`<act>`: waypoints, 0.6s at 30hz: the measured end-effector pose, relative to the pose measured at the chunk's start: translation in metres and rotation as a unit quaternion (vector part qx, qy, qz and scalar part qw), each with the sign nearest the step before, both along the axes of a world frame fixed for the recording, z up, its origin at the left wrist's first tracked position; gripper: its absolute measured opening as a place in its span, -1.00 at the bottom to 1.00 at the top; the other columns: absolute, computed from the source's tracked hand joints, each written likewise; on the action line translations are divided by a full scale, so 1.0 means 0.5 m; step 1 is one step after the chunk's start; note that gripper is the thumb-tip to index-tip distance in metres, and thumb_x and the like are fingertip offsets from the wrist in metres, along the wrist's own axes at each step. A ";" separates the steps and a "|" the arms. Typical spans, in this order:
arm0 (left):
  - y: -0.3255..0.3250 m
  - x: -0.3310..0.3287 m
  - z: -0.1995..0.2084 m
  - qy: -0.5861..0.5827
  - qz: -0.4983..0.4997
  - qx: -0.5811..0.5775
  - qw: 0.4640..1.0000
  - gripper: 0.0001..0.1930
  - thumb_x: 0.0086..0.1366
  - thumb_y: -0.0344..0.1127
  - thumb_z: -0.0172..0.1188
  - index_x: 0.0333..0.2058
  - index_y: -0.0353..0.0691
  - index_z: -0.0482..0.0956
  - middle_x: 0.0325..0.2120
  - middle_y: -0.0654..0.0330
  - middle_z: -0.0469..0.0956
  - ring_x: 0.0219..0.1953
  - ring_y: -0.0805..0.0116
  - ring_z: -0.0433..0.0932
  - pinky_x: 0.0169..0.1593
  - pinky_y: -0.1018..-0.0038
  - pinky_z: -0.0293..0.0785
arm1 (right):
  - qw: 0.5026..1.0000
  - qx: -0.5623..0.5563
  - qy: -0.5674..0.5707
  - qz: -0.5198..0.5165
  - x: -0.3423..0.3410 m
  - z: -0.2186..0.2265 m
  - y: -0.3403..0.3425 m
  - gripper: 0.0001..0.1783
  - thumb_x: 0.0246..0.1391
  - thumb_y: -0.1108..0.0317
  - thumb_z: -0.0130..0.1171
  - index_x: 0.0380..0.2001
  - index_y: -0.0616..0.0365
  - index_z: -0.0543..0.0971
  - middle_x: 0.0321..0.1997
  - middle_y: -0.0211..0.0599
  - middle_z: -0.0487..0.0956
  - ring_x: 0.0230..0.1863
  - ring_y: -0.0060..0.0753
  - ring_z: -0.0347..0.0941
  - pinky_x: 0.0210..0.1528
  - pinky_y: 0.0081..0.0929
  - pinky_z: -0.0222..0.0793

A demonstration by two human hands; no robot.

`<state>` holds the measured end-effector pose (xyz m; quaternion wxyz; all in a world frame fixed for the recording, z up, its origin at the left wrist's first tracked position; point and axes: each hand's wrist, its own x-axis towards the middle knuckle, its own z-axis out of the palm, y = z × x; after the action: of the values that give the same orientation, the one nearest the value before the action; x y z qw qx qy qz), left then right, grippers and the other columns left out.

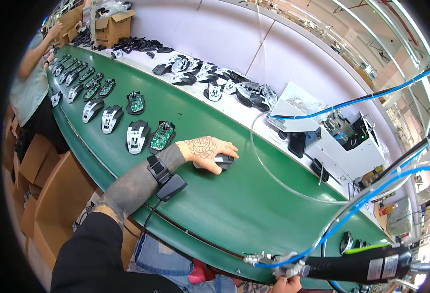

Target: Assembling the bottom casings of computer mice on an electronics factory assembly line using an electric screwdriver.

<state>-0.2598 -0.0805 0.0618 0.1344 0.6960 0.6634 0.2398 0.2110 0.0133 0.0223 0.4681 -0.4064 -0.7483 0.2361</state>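
My left hand reaches across the green bench and closes over a grey and black computer mouse. The palm and fingers hide most of it. At the lower edge, the curled fingers of my right hand grip the metal end of a black power screwdriver, which has blue hoses attached. Most of that hand is cut off by the frame. Left of my left hand lie an open mouse base with a green circuit board and a white-grey mouse shell.
Rows of shells and circuit boards run to the far left, where another person stands. More shells pile along the white ledge. A white machine stands right, with a clear tube looping over the bench. Cardboard boxes stand below left.
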 end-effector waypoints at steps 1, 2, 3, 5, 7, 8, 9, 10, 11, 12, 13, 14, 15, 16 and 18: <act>0.007 -0.008 -0.010 0.019 -0.001 -0.005 1.000 -0.30 -0.10 -0.11 0.21 0.11 -0.12 0.36 0.20 0.09 0.25 0.17 0.06 0.31 0.18 0.30 0.29 | 1.000 -0.013 0.016 -0.008 -0.002 -0.011 -0.007 -0.78 0.06 0.35 0.17 -0.57 0.27 0.52 -0.69 -0.27 0.53 -0.65 -0.55 0.41 -0.52 -0.51 0.37; 0.001 -0.011 -0.011 0.019 0.000 -0.011 1.000 -0.30 -0.10 -0.11 0.21 0.11 -0.12 0.36 0.20 0.09 0.25 0.17 0.06 0.31 0.18 0.30 0.29 | 0.999 -0.031 0.031 -0.012 -0.004 -0.010 -0.022 -0.78 0.04 0.36 0.18 -0.58 0.28 0.52 -0.70 -0.26 0.51 -0.66 -0.53 0.40 -0.52 -0.48 0.37; -0.002 -0.010 -0.009 0.010 0.005 -0.012 1.000 -0.29 -0.09 -0.11 0.20 0.13 -0.11 0.34 0.20 0.07 0.23 0.16 0.06 0.31 0.17 0.30 0.29 | 0.993 0.084 -0.069 0.035 0.004 0.017 -0.029 -0.79 0.02 0.38 0.18 -0.61 0.28 0.52 -0.72 -0.24 0.47 -0.71 -0.47 0.33 -0.58 -0.50 0.31; -0.006 -0.002 -0.002 -0.004 0.006 -0.015 1.000 -0.28 -0.08 -0.11 0.19 0.15 -0.11 0.32 0.21 0.06 0.22 0.16 0.05 0.32 0.16 0.29 0.30 | 0.983 0.146 -0.071 0.088 -0.002 0.084 -0.056 -0.78 0.01 0.40 0.17 -0.64 0.27 0.50 -0.73 -0.24 0.45 -0.73 -0.45 0.30 -0.62 -0.51 0.25; -0.009 0.010 0.008 0.055 0.044 -0.032 0.997 -0.26 -0.07 -0.10 0.18 0.16 -0.13 0.29 0.22 0.02 0.19 0.14 0.04 0.34 0.15 0.29 0.32 | 0.968 0.158 0.024 0.194 -0.049 0.175 -0.082 -0.72 0.01 0.47 0.11 -0.75 0.21 0.42 -0.78 -0.29 0.40 -0.79 -0.40 0.23 -0.70 -0.52 0.06; 0.000 0.012 0.003 0.052 0.036 -0.033 0.997 -0.26 -0.07 -0.10 0.18 0.16 -0.13 0.29 0.22 0.02 0.19 0.14 0.04 0.34 0.15 0.29 0.32 | 0.965 0.156 0.055 0.204 -0.098 0.237 -0.105 -0.69 0.05 0.45 0.07 -0.74 0.23 0.36 -0.80 -0.33 0.35 -0.79 -0.39 0.22 -0.69 -0.51 0.06; 0.003 0.012 0.005 0.018 0.054 -0.022 0.998 -0.25 -0.08 -0.10 0.18 0.17 -0.15 0.27 0.23 0.01 0.17 0.16 0.05 0.32 0.16 0.30 0.31 | 0.953 0.192 0.124 0.200 -0.116 0.254 -0.103 -0.71 0.08 0.44 0.04 -0.69 0.23 0.35 -0.79 -0.32 0.35 -0.79 -0.39 0.23 -0.68 -0.51 0.07; 0.008 0.012 0.004 -0.016 0.070 -0.012 0.997 -0.23 -0.08 -0.11 0.19 0.17 -0.17 0.26 0.23 -0.01 0.16 0.17 0.05 0.31 0.17 0.30 0.30 | 0.935 0.228 0.192 0.192 -0.124 0.262 -0.101 -0.73 0.12 0.43 0.02 -0.64 0.23 0.34 -0.78 -0.31 0.35 -0.79 -0.40 0.23 -0.67 -0.51 0.09; 0.002 0.009 -0.002 -0.017 0.068 -0.014 0.997 -0.23 -0.08 -0.11 0.19 0.17 -0.17 0.26 0.23 -0.01 0.16 0.17 0.05 0.31 0.17 0.30 0.30 | 0.908 0.277 0.233 0.210 -0.121 0.268 -0.083 -0.79 0.16 0.39 -0.03 -0.54 0.21 0.31 -0.79 -0.33 0.30 -0.80 -0.41 0.20 -0.65 -0.48 0.12; -0.003 0.007 -0.016 0.018 0.061 -0.003 0.998 -0.22 -0.07 -0.11 0.19 0.18 -0.19 0.24 0.23 -0.02 0.16 0.18 0.05 0.28 0.18 0.30 0.28 | 0.909 0.275 0.233 0.208 -0.119 0.280 -0.061 -0.79 0.16 0.39 -0.03 -0.54 0.21 0.31 -0.79 -0.33 0.30 -0.80 -0.41 0.20 -0.65 -0.48 0.12; -0.008 0.008 -0.027 0.054 0.053 0.007 0.997 -0.21 -0.07 -0.11 0.18 0.19 -0.20 0.22 0.23 -0.03 0.15 0.20 0.06 0.26 0.20 0.30 0.26 | 0.891 0.300 0.287 0.183 -0.124 0.296 -0.038 -0.85 0.19 0.37 -0.12 -0.36 0.26 0.31 -0.53 -0.19 0.33 -0.55 -0.33 0.24 -0.47 -0.37 0.20; -0.017 0.007 -0.020 0.050 0.053 0.005 0.997 -0.21 -0.07 -0.11 0.18 0.19 -0.20 0.22 0.23 -0.03 0.15 0.20 0.06 0.26 0.20 0.30 0.26 | 0.870 0.323 0.337 0.160 -0.145 0.314 -0.029 -0.77 0.23 0.35 -0.21 -0.18 0.31 0.30 -0.26 -0.05 0.35 -0.31 -0.25 0.27 -0.30 -0.27 0.29; -0.015 0.009 -0.006 0.048 0.041 -0.029 0.998 -0.21 -0.07 -0.12 0.18 0.20 -0.21 0.21 0.24 -0.04 0.14 0.21 0.04 0.24 0.21 0.30 0.24 | 0.844 0.170 0.490 0.135 -0.188 0.369 -0.049 -0.62 0.27 0.28 -0.26 0.02 0.34 0.21 -0.23 0.00 0.34 -0.25 -0.16 0.30 -0.15 -0.22 0.31; -0.018 0.020 -0.003 0.045 0.030 -0.063 0.997 -0.20 -0.07 -0.12 0.18 0.21 -0.21 0.19 0.24 -0.05 0.13 0.22 0.02 0.22 0.22 0.30 0.22 | 0.823 0.110 0.554 0.054 -0.246 0.420 -0.065 -0.62 0.30 0.28 -0.33 0.02 0.38 0.24 -0.23 0.04 0.34 -0.31 -0.10 0.34 -0.24 -0.29 0.38; -0.020 0.025 -0.030 0.032 0.031 -0.031 0.998 -0.27 -0.03 -0.10 0.18 0.17 -0.17 0.26 0.21 -0.05 0.20 0.20 -0.01 0.25 0.21 0.28 0.25 | 0.917 0.252 0.310 0.003 -0.264 0.424 -0.034 -0.52 0.30 0.07 -0.23 -0.05 0.36 0.28 -0.39 -0.05 0.37 -0.53 -0.24 0.33 -0.51 -0.51 0.36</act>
<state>-0.2473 -0.0904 0.0470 0.1269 0.6777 0.6960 0.2004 0.0790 -0.0039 0.2341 0.7628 -0.1790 -0.6016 0.1554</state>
